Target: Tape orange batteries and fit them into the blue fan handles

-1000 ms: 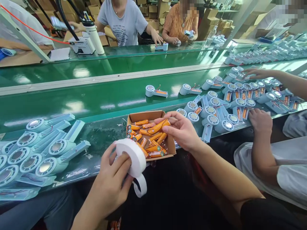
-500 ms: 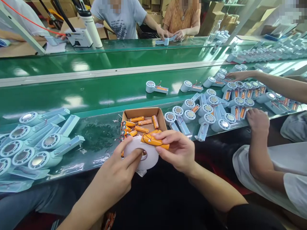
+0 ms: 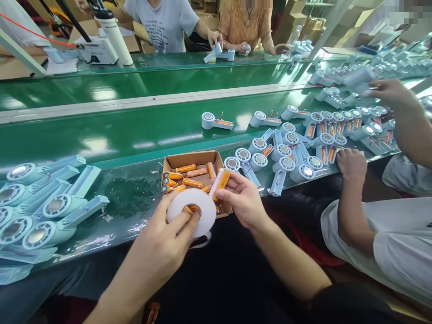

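My left hand (image 3: 168,240) is closed on a roll of white double-sided-looking tape (image 3: 207,220), with fingers through its core. Between the thumb and fingers of my right hand (image 3: 245,202) is an orange-wrapped battery (image 3: 222,181), tilted upward. A white strip runs along the battery's left side and reaches down toward the roll. Just behind both hands stands an open cardboard box (image 3: 216,157) holding several orange batteries (image 3: 192,182). The roll and hands hide part of its front. A loose tape end (image 3: 204,240) hangs under the roll.
Light-blue fan bodies (image 3: 56,204) lie piled on the left bench. More fan bodies (image 3: 285,164), some with orange batteries in their handles, crowd the right. Beyond runs a green conveyor (image 3: 151,130). A co-worker's hand (image 3: 353,163) rests at right; people work across the line.
The battery has turned more upright, and a white tape strip now shows along it. The roll has turned to face me more. At right, a co-worker's arm has lifted a fan body.
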`<state>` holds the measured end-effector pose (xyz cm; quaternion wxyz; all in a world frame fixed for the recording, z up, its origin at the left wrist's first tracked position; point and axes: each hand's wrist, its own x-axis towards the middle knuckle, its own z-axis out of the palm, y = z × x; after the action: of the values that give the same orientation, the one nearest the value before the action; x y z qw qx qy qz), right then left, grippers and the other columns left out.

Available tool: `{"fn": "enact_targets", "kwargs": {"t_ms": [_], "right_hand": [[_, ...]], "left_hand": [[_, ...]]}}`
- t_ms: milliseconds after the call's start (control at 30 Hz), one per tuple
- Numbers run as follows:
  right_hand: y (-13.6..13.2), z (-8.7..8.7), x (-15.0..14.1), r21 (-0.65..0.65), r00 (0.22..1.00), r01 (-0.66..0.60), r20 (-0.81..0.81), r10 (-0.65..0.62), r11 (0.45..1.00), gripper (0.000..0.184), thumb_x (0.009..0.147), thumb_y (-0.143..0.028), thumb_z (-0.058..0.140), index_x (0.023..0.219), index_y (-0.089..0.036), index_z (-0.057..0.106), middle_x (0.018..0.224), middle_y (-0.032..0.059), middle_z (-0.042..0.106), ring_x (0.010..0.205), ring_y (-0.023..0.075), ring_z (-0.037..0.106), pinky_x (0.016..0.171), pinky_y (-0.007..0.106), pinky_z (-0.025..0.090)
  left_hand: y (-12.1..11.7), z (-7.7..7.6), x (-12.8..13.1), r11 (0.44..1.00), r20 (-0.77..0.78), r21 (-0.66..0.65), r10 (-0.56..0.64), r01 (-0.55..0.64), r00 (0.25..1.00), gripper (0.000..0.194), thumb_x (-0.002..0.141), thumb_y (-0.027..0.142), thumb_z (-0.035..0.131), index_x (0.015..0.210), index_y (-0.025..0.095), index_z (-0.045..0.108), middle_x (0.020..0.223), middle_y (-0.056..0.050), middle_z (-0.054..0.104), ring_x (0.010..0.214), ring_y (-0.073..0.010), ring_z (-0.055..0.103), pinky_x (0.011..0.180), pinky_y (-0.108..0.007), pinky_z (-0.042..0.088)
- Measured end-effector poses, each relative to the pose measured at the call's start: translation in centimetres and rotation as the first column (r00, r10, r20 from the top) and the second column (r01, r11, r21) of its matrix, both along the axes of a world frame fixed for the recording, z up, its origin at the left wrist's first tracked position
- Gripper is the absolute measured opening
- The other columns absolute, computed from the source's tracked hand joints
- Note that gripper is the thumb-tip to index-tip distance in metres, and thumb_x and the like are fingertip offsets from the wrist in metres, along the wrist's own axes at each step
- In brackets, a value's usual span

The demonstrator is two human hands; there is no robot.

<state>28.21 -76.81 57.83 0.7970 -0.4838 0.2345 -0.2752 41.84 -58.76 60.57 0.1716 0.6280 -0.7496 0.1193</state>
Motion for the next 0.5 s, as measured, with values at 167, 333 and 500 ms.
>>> {"fn": "enact_targets", "kwargs": {"t_ms": [167,333,500], "right_hand": [[0.2,0.0,0.0,0.075,0.962,0.260,0.061,-0.265,0.963,0.045,0.068,-0.026,0.098,0.108,-0.027,0.078,0.103,0.0053,0.085,0.098,0.0274,0.083,0.087,0.040,0.071],[-9.6,4.6,1.7,-0.021,0.714,0.640,0.384,-0.585,0.768,0.025,0.077,-0.006,0.084,0.086,-0.029,0.081,0.089,-0.0032,0.082,0.081,0.0095,0.079,0.075,0.024,0.059],[-8.8,4.6,1.7,-0.176,0.870,0.478,0.232,-0.435,0.861,0.072,0.044,-0.009,0.100,0.107,-0.040,0.083,0.097,0.0064,0.082,0.090,0.0269,0.080,0.077,0.053,0.064]], "left_hand": [[0.2,-1.0,-3.1,0.998,-0.059,-0.021,0.060,-0.061,0.996,0.035,0.102,0.014,0.055,0.128,0.028,0.072,0.091,0.000,0.075,0.122,-0.0314,0.075,0.129,-0.061,0.047],[-1.9,0.8,-2.3,0.972,-0.060,0.231,0.045,-0.030,0.997,0.038,0.104,0.019,0.055,0.139,0.024,0.070,0.125,-0.003,0.079,0.157,-0.0360,0.046,0.133,-0.055,0.043],[-3.8,1.8,4.9,0.882,-0.182,0.405,0.337,-0.242,0.924,0.045,0.103,0.046,0.065,0.142,0.023,0.069,0.147,-0.003,0.072,0.154,-0.0296,0.050,0.126,-0.043,0.049]]}}
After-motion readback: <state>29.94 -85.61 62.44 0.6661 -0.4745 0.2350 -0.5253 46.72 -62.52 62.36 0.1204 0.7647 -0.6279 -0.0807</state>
